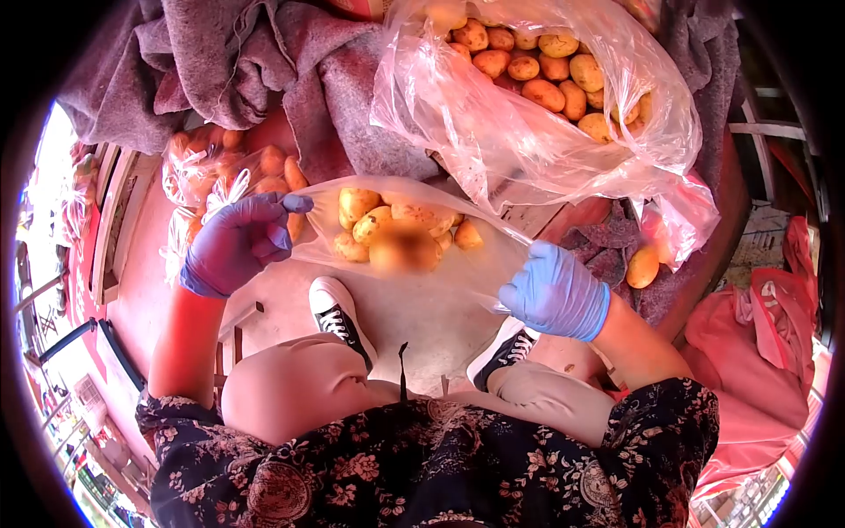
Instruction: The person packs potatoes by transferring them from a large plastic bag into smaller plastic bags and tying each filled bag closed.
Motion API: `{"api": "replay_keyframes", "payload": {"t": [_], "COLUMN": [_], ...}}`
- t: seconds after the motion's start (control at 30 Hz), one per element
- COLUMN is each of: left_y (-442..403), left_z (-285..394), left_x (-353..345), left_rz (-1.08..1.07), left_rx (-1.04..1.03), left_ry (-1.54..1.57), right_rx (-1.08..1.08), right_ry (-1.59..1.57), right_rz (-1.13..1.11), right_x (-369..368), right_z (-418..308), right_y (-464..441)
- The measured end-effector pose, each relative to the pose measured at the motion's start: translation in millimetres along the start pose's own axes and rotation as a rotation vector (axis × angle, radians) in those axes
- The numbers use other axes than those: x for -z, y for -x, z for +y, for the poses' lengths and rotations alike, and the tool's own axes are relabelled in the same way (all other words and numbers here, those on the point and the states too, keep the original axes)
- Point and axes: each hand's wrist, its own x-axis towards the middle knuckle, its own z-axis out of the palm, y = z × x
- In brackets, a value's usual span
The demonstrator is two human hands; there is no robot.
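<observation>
Between my hands a small clear plastic bag [493, 255] is stretched wide, with several yellow potatoes [359, 204] inside it. My left hand [242, 239], in a blue glove, has its fingers curled at the bag's left edge. On the other side, my right hand [556, 290], gloved too, is closed on the bag's right edge and pulls the film taut. Beyond them, a large open plastic bag [546, 176] lies on its support, holding many more potatoes. One loose potato [643, 267] sits by its lower right corner.
Several tied bags of potatoes [204, 172] are beside my left hand. A grey blanket [352, 106] drapes behind them. My shoes [339, 317] and knees are below the bag. Red cloth [748, 352] hangs at the right, and metal racks [70, 343] stand at the left.
</observation>
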Motion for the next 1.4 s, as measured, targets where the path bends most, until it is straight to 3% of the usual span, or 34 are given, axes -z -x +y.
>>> {"api": "replay_keyframes", "payload": {"t": [0.1,0.2,0.27,0.4,0.57,0.6,0.83,0.87,0.9,1.0,1.03,1.13,1.2,1.27,1.33,1.4], "left_y": [25,29,28,25,-5,-10,-15,-17,-24,-30,-34,-46,-44,-46,-38,-28], "left_z": [3,-10,-21,-32,-14,-9,-14,-16,-20,-27,-32,-60,-63,-64,-52,-53], "left_x": [0,10,6,6,13,26,31,31,43,14,8,-15,-24,-19,-9,4], "left_rz": [0.0,-0.056,0.078,-0.161,-0.437,-0.216,-0.169,-0.172,-0.388,-0.389,-0.457,-0.416,-0.374,-0.341,-0.281,-0.171], "left_rx": [-0.167,-0.255,-0.216,-0.153,-0.114,-0.134,-0.114,-0.12,-0.1,-0.178,-0.111,-0.239,-0.108,-0.065,-0.174,-0.096], "left_ry": [-0.306,-0.228,-0.104,0.083,0.088,0.063,0.073,0.081,0.141,-0.01,-0.015,-0.374,-0.71,-0.41,-0.315,-0.136], "right_rx": [0.036,0.1,0.166,0.205,0.107,0.093,0.041,0.012,-0.018,-0.071,-0.079,-0.021,-0.038,-0.077,-0.171,-0.415], "right_ry": [0.058,0.015,-0.023,-0.103,-0.289,-0.278,-0.368,-0.45,-0.531,-0.624,-0.627,-0.44,-0.391,-0.399,-0.525,-0.82], "right_rz": [0.082,-0.015,-0.022,0.006,0.078,0.06,-0.194,-0.138,-0.081,0.082,0.136,0.335,0.351,0.38,0.409,0.526], "right_x": [15,-2,-5,-11,-34,-31,-16,-17,-19,-21,-22,-26,-31,-38,-44,-73], "right_z": [-1,5,-1,-17,-5,-2,15,14,13,11,11,8,8,14,18,24], "right_y": [-23,-39,-58,-95,-123,-122,-91,-90,-89,-98,-106,-143,-162,-176,-182,-181]}}
